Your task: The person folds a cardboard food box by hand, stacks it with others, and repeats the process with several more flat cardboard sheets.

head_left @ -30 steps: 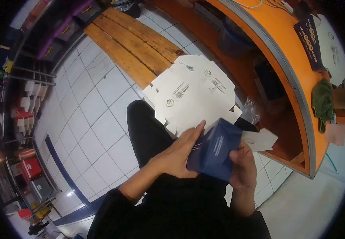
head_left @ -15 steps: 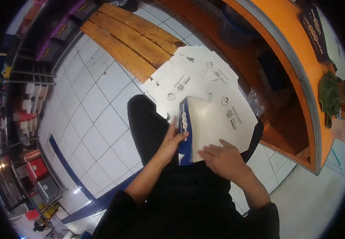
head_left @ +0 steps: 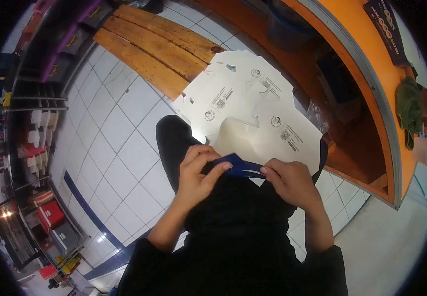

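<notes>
A partly folded cardboard box (head_left: 238,138), pale inside and dark blue outside, lies on my lap over flat printed sheets. My left hand (head_left: 198,172) pinches a dark blue flap of it between thumb and fingers. On the other side, my right hand (head_left: 292,181) grips the near blue edge, thumb on top. Beneath the box, several flat white box blanks (head_left: 292,123) with black logos and square codes spread over my knees. The box's far corner is raised, and its underside is hidden.
A wooden bench (head_left: 159,47) stands ahead on white tiles (head_left: 129,118). To the right is an orange counter (head_left: 391,98) with a dark green cloth (head_left: 408,111) and a black printed box (head_left: 386,32). Shelves with a red container (head_left: 51,215) line the left.
The box has turned, so its blue side now faces me instead of left. My left hand has moved nearer to me onto a flap, and my right hand now grips the near edge.
</notes>
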Demonstrator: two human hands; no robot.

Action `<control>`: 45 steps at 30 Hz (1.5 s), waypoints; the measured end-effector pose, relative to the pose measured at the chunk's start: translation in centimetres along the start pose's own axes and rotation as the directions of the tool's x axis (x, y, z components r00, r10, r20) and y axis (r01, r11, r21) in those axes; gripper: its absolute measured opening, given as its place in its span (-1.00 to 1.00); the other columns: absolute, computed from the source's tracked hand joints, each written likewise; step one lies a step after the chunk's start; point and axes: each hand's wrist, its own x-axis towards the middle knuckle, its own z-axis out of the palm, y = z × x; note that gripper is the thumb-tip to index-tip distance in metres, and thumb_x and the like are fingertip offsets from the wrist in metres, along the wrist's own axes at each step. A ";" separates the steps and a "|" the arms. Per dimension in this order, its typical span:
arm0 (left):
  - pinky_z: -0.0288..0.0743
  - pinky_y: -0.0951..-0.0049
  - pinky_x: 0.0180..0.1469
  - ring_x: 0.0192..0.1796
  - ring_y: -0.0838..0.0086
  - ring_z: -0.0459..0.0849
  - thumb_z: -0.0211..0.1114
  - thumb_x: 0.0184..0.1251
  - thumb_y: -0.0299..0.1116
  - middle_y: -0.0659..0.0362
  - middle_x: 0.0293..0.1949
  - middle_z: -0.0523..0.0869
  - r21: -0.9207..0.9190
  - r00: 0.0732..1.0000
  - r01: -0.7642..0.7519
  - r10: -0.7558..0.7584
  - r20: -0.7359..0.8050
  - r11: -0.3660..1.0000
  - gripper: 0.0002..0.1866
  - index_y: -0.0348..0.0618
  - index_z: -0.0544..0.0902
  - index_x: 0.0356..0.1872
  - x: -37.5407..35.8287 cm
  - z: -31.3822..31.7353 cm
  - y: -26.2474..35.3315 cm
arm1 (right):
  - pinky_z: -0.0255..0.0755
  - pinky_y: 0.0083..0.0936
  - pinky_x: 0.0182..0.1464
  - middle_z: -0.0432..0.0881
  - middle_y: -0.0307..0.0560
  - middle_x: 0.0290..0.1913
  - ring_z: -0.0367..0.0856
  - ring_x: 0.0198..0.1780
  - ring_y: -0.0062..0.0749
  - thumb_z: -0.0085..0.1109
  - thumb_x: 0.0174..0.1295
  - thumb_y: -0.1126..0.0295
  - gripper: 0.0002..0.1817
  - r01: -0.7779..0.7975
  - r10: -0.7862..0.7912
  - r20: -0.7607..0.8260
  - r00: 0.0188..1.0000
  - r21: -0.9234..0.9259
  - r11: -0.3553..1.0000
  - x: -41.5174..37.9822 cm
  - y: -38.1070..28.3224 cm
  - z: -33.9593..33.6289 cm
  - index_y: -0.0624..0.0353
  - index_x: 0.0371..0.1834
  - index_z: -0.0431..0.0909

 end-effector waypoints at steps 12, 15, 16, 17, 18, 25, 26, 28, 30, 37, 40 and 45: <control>0.39 0.12 0.22 0.22 0.09 0.52 0.56 0.16 -0.34 0.04 0.16 0.57 0.362 0.947 -0.241 0.138 0.289 0.900 -0.80 -0.08 0.78 -0.22 0.2 -0.2 0.7 | 0.52 -0.13 -0.28 0.71 0.05 -0.49 0.72 -0.41 0.03 0.18 0.47 0.18 -0.73 0.118 -0.094 0.111 0.989 -0.234 0.965 0.8 -1.8 0.7 0.12 -0.28 0.67; 0.37 0.12 0.30 0.27 0.06 0.50 0.52 0.26 -0.32 -0.01 0.19 0.55 0.250 0.946 -0.174 0.091 0.312 0.952 -0.81 -0.12 0.76 -0.18 0.3 -0.7 0.1 | 0.55 -0.14 -0.16 0.72 0.00 -0.48 0.73 -0.38 0.01 0.23 0.43 0.17 -0.76 0.075 -0.049 0.141 0.989 -0.191 0.979 0.1 -2.5 -1.3 0.10 -0.22 0.70; 0.36 0.14 0.34 0.29 0.05 0.49 0.49 0.31 -0.32 -0.03 0.20 0.54 0.176 0.938 -0.146 0.080 0.337 0.973 -0.82 -0.15 0.75 -0.16 0.4 -0.7 -0.2 | 0.58 -0.16 -0.05 0.73 -0.02 -0.47 0.73 -0.36 -0.02 0.28 0.39 0.17 -0.78 0.047 -0.019 0.164 0.986 -0.169 0.985 0.0 -2.6 -1.8 0.08 -0.18 0.71; 0.36 0.14 0.34 0.29 0.05 0.49 0.49 0.31 -0.32 -0.03 0.20 0.54 0.176 0.939 -0.148 0.083 0.333 0.973 -0.82 -0.15 0.75 -0.16 0.6 -0.7 -0.3 | 0.58 -0.16 -0.05 0.73 -0.02 -0.47 0.73 -0.36 -0.02 0.28 0.39 0.17 -0.78 0.049 -0.021 0.163 0.986 -0.173 0.984 -0.3 -2.2 -2.0 0.08 -0.18 0.71; 0.36 0.17 0.33 0.29 0.07 0.48 0.47 0.33 -0.34 -0.03 0.21 0.54 0.094 0.964 -0.034 0.008 0.264 0.995 -0.83 -0.17 0.74 -0.16 0.6 -0.6 -0.4 | 0.55 -0.17 0.07 0.74 -0.05 -0.46 0.74 -0.33 -0.06 0.34 0.33 0.20 -0.80 0.072 -0.058 0.060 0.996 -0.270 0.960 -0.8 -1.6 -2.3 0.07 -0.19 0.73; 0.37 0.18 0.31 0.26 0.08 0.49 0.49 0.28 -0.40 -0.03 0.19 0.55 0.259 0.998 0.051 -0.043 -0.038 0.964 -0.84 -0.23 0.72 -0.20 0.6 1.0 -0.1 | 0.31 0.00 0.42 0.76 -0.12 -0.42 0.75 -0.24 -0.25 0.44 0.16 0.38 -0.93 0.011 -0.165 -0.354 0.921 -0.398 0.917 -1.4 -1.4 -2.0 0.08 -0.39 0.75; 0.37 0.18 0.31 0.26 0.08 0.49 0.49 0.28 -0.40 -0.03 0.19 0.55 0.257 0.998 0.050 -0.042 -0.036 0.965 -0.84 -0.23 0.72 -0.20 0.7 1.1 0.7 | 0.31 0.00 0.42 0.76 -0.12 -0.42 0.75 -0.24 -0.25 0.44 0.16 0.38 -0.93 0.009 -0.163 -0.354 0.921 -0.400 0.917 -1.4 -1.7 -1.8 0.08 -0.39 0.75; 0.37 0.14 0.31 0.28 0.04 0.48 0.50 0.24 -0.42 -0.03 0.17 0.56 0.326 0.993 -0.118 0.105 0.056 0.938 -0.85 -0.23 0.73 -0.25 0.8 1.4 2.3 | 0.24 0.02 0.45 0.75 -0.11 -0.44 0.73 -0.24 -0.26 0.35 0.22 0.46 -0.97 -0.039 -0.183 -0.387 0.904 -0.500 0.865 -1.4 -2.0 -1.5 0.09 -0.38 0.73; 0.36 0.12 0.31 0.29 0.02 0.48 0.51 0.20 -0.43 -0.02 0.17 0.57 0.315 0.980 -0.193 0.165 0.114 0.929 -0.85 -0.23 0.73 -0.27 1.0 2.0 2.8 | 0.26 0.04 0.42 0.72 -0.11 -0.46 0.72 -0.24 -0.26 0.33 0.20 0.47 -0.95 -0.044 -0.217 -0.372 0.902 -0.580 0.813 -1.4 -1.7 -0.6 0.07 -0.41 0.70; 0.33 0.00 0.33 0.37 -0.07 0.44 0.55 0.04 -0.47 0.01 0.21 0.58 0.326 0.905 -0.411 0.340 0.254 0.851 -0.81 -0.13 0.73 -0.31 0.9 3.7 4.0 | 0.47 -0.09 0.18 0.68 -0.16 -0.31 0.69 -0.17 -0.34 0.24 0.19 0.31 -0.91 0.101 -0.290 -0.155 0.944 -0.703 0.703 -2.4 -2.0 0.4 0.02 -0.30 0.61; 0.31 -0.06 0.28 0.36 -0.08 0.40 0.53 -0.03 -0.44 0.03 0.21 0.57 0.358 0.875 -0.484 0.430 0.222 0.799 -0.80 0.04 0.78 -0.32 0.4 4.3 3.6 | 0.57 -0.31 -0.17 0.66 -0.17 -0.16 0.70 -0.20 -0.32 0.26 0.18 0.29 -0.65 0.125 -0.293 -0.160 0.943 -0.646 0.753 -2.0 -3.0 -1.0 0.02 0.04 0.56; 0.26 -0.05 0.36 0.42 -0.13 0.32 0.53 0.10 -0.40 -0.07 0.33 0.45 0.462 0.746 -0.569 0.663 -0.059 0.681 -0.72 0.09 0.78 -0.12 -1.2 3.7 5.6 | 0.59 -0.37 -0.30 0.63 -0.14 -0.25 0.71 -0.22 -0.29 0.26 0.24 0.31 -0.71 0.346 -0.450 -0.090 0.888 -0.513 0.786 -2.7 -3.7 -6.4 0.04 0.02 0.58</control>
